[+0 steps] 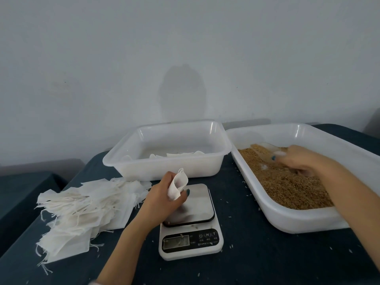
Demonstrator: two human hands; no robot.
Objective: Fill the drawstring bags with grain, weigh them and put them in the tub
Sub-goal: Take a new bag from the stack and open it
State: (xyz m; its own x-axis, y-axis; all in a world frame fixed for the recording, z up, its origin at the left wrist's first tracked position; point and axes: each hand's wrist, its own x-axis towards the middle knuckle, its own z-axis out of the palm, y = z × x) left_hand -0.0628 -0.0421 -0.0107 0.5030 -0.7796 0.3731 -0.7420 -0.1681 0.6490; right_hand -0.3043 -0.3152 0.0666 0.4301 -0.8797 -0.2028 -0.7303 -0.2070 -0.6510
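Observation:
My left hand (164, 194) holds an empty white drawstring bag (178, 185) upright over the steel plate of the small digital scale (190, 221). My right hand (298, 161) reaches into the right tub (304, 221), which holds brown grain (287, 186), and grips a clear plastic scoop (269, 150) lying on the grain. A pile of empty drawstring bags (82, 210) lies to the left of the scale. Behind the scale stands a white tub (164, 167) with a few filled bags (174, 154) on its floor.
Everything sits on a dark blue cloth-covered table (257, 260) against a pale wall. Loose grains are scattered on the cloth around the scale and the grain tub. A lower dark surface (22, 194) lies off the table's left edge.

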